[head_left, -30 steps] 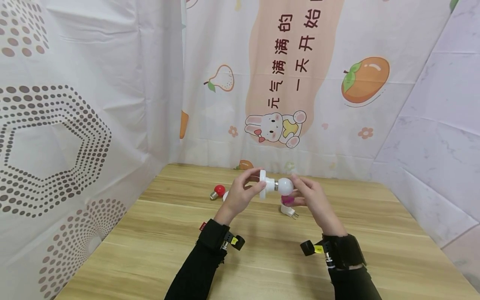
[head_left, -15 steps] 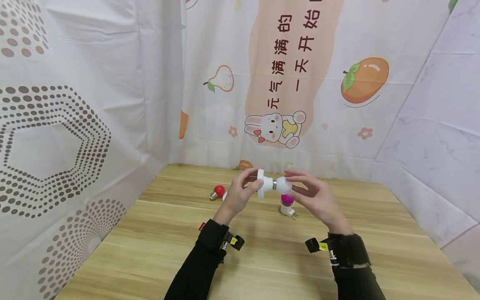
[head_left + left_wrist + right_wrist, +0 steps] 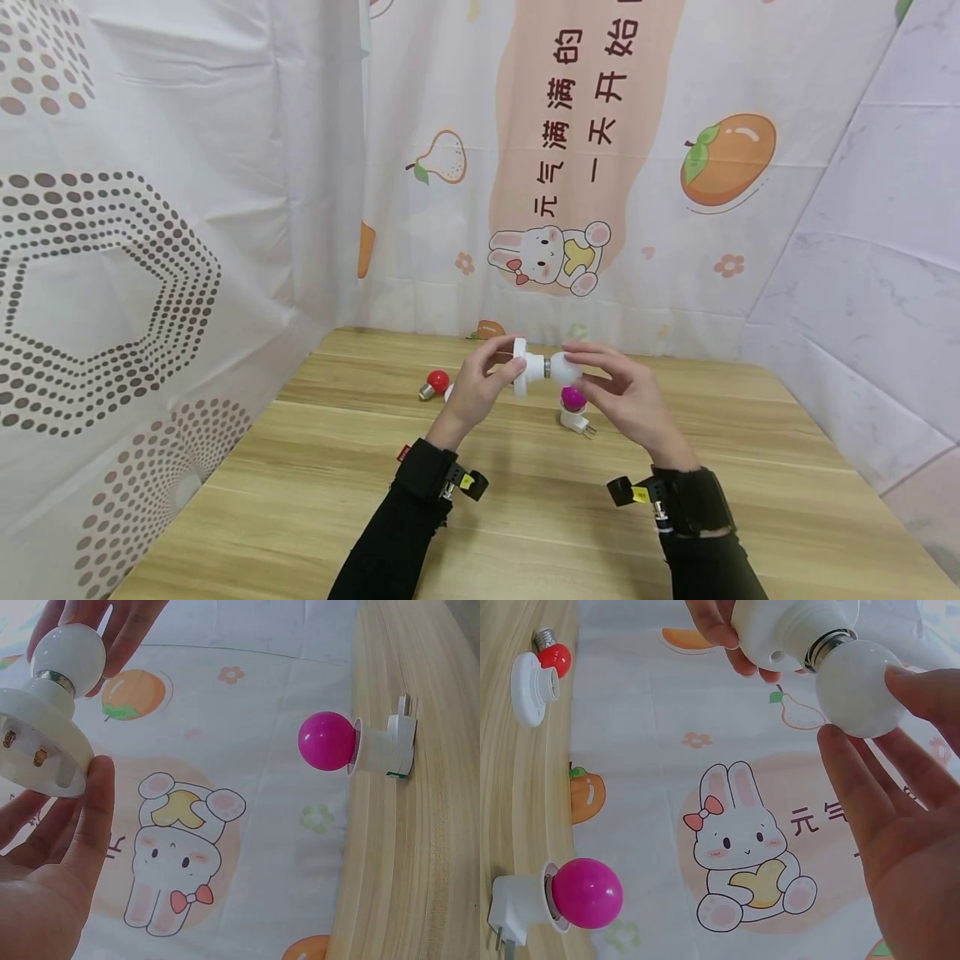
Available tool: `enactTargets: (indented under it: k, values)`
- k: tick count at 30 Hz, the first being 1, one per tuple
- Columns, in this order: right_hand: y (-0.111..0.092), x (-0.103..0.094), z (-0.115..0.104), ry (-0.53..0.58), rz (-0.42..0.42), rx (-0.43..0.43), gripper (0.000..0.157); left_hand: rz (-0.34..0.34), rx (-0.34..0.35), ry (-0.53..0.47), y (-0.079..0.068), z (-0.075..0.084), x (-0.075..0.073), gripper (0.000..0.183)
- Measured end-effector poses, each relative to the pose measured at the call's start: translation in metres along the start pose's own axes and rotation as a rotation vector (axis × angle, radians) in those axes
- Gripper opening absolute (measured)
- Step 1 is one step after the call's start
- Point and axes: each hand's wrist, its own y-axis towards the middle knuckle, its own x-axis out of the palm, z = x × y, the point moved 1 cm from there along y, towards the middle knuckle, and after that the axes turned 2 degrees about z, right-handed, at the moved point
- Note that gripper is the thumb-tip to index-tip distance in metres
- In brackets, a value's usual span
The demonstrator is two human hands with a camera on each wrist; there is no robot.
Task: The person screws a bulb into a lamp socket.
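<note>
My left hand point(image 3: 480, 385) grips a white round-based lamp holder point(image 3: 531, 367) by its base, raised over the table. A white light bulb point(image 3: 859, 688) sits in the mouth of that holder, with part of its metal screw cap showing. My right hand point(image 3: 626, 396) pinches the bulb's globe between thumb and fingers. In the left wrist view, metal contacts show inside the hollow back of the holder. Below the hands, a magenta bulb point(image 3: 327, 741) is fitted in a white plug-in socket point(image 3: 382, 746) with its prongs showing.
On the wooden table point(image 3: 315, 467) behind my left hand lie a red bulb point(image 3: 438, 382) and a second white lamp holder point(image 3: 529, 690). Printed curtains point(image 3: 420, 225) hang behind and at the sides of the table.
My right hand has turned and shifted its fingers on the white bulb, uncovering the magenta bulb. The metal cap shows less beside the holder now. My left hand has barely moved.
</note>
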Motion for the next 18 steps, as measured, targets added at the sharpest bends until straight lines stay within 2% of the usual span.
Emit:
enactTargets:
  k: [10, 14, 18]
  values:
    - [0.0000, 0.0000, 0.0003, -0.019, -0.008, 0.082, 0.050, -0.008, -0.002, -0.004, -0.0003, 0.0005, -0.0005, 0.050]
    - [0.0001, -0.0002, -0.0004, -0.079, 0.002, 0.131, 0.046, -0.006, 0.004, 0.002, -0.0004, 0.0010, 0.0000, 0.050]
    - [0.0003, -0.0001, -0.0017, -0.162, 0.015, 0.219, 0.041, -0.007, 0.014, 0.008, -0.0008, 0.0003, 0.0001, 0.052]
